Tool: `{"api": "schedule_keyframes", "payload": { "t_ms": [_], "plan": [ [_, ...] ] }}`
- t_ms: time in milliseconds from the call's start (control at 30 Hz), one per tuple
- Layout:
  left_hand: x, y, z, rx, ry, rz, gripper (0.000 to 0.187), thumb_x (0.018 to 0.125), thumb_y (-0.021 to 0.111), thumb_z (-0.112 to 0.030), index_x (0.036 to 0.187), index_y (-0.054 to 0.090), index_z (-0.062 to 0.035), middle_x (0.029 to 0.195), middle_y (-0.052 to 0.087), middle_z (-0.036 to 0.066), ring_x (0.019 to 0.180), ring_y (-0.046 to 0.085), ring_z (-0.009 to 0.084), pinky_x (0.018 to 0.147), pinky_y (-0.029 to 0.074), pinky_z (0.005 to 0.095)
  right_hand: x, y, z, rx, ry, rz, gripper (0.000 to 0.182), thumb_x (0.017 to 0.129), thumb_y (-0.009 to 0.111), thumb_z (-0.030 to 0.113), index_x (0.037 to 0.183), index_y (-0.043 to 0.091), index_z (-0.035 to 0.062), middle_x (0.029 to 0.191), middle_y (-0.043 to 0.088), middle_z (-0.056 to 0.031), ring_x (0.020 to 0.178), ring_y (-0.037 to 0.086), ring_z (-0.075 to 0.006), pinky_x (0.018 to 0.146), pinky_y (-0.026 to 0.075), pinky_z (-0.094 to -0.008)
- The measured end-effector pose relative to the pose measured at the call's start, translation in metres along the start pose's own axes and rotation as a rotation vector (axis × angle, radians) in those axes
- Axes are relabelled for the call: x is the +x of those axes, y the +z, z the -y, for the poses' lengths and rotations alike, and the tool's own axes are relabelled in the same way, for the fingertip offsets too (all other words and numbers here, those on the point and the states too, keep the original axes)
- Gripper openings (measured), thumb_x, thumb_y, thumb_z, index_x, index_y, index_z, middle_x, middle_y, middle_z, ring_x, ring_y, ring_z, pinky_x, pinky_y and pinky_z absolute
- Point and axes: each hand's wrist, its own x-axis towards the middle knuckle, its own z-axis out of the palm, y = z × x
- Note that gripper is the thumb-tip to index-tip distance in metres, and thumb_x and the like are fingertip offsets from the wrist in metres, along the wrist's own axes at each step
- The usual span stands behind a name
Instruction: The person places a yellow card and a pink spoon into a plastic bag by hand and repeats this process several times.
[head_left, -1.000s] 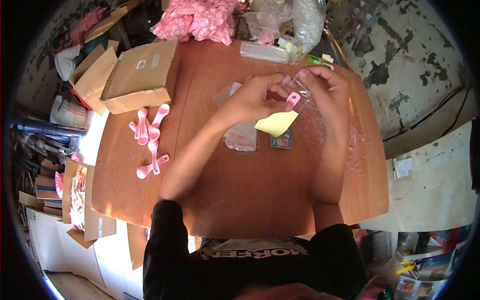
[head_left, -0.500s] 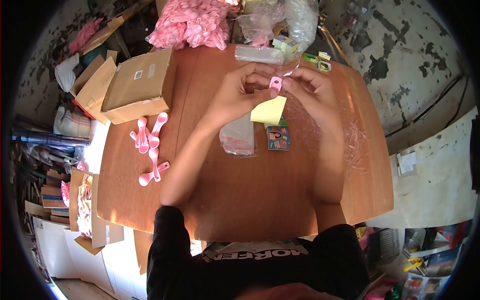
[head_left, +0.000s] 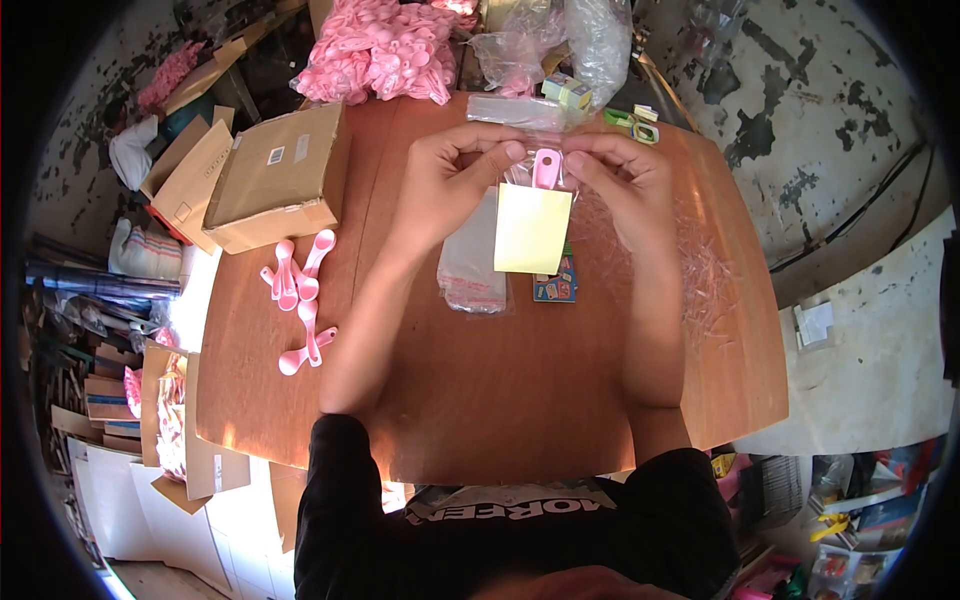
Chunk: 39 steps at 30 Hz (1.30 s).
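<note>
Pinched at its top corners between my left hand (head_left: 452,182) and my right hand (head_left: 632,188) is a small clear plastic bag (head_left: 522,170). A pink spoon (head_left: 546,167) stands in it with its holed handle end up; the rest is hidden behind a yellow paper card (head_left: 533,228). Fingers of both hands are closed on the film. Below the hands, a stack of clear plastic bags (head_left: 468,262) lies on the table, and a blue printed card stack (head_left: 556,288) is partly covered by the yellow card. Several loose pink spoons (head_left: 308,287) lie at the left.
A closed cardboard box (head_left: 275,170) stands at the table's back left. A large bag of pink spoons (head_left: 378,50) sits at the far edge, near more plastic packs (head_left: 515,110) and small boxes (head_left: 568,90). Clear plastic strips (head_left: 705,275) are scattered on the right of the wooden table (head_left: 450,420).
My hands have spread to the bag's top corners. The spoon handle, held by my left fingers before, now hangs free of them in the bag, and the yellow card faces me upright.
</note>
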Motion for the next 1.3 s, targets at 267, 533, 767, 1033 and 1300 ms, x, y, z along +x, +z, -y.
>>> {"api": "schedule_keyframes", "payload": {
  "t_ms": [267, 533, 767, 1033, 1300],
  "plan": [
    [0.001, -0.018, -0.006, -0.072, -0.003, 0.165, 0.022, 0.087, 0.069, -0.005, 0.108, 0.067, 0.002, 0.092, 0.07, 0.007, 0.079, 0.064, 0.0082, 0.068, 0.051, 0.022, -0.002, -0.011, 0.002, 0.077, -0.041, 0.148, 0.011, 0.087, 0.066, -0.001, 0.096, 0.071, -0.0022, 0.093, 0.071, -0.0085, 0.079, 0.066, -0.0115, 0.069, 0.053, -0.0247],
    [-0.003, -0.018, -0.014, -0.095, -0.01, 0.21, 0.015, 0.088, 0.066, -0.001, 0.102, 0.069, 0.0028, 0.091, 0.069, 0.007, 0.08, 0.063, 0.009, 0.069, 0.05, 0.022, -0.003, -0.02, 0.005, 0.01, -0.035, 0.208, 0.011, 0.086, 0.064, -0.003, 0.095, 0.071, -0.0025, 0.093, 0.072, -0.0084, 0.082, 0.065, -0.0101, 0.07, 0.052, -0.0231],
    [-0.004, -0.019, -0.009, -0.086, 0.056, 0.201, 0.016, 0.087, 0.057, 0.008, 0.097, 0.068, 0.0051, 0.094, 0.068, 0.01, 0.086, 0.063, 0.0124, 0.074, 0.05, 0.0242, -0.004, -0.022, 0.006, -0.04, -0.048, 0.243, 0.014, 0.085, 0.063, -0.005, 0.096, 0.071, -0.0029, 0.092, 0.072, -0.0076, 0.08, 0.063, -0.0078, 0.069, 0.05, -0.021],
    [-0.003, -0.025, -0.004, -0.177, 0.076, 0.231, 0.012, 0.089, 0.061, 0.001, 0.098, 0.069, 0.0041, 0.094, 0.069, 0.007, 0.08, 0.064, 0.0107, 0.07, 0.052, 0.0232, -0.005, -0.027, 0.009, -0.061, -0.104, 0.304, 0.016, 0.085, 0.062, -0.006, 0.099, 0.071, -0.0034, 0.094, 0.07, -0.0073, 0.081, 0.062, -0.0068, 0.069, 0.049, -0.0208],
    [-0.004, -0.017, -0.01, -0.083, 0.085, 0.195, 0.011, 0.086, 0.068, 0.002, 0.096, 0.065, 0.0058, 0.095, 0.068, 0.009, 0.081, 0.066, 0.013, 0.071, 0.053, 0.024, -0.008, -0.013, 0.01, -0.015, -0.088, 0.266, 0.021, 0.081, 0.069, -0.007, 0.102, 0.064, -0.007, 0.095, 0.067, -0.0083, 0.083, 0.066, -0.0099, 0.071, 0.053, -0.0214]
  ]
}}
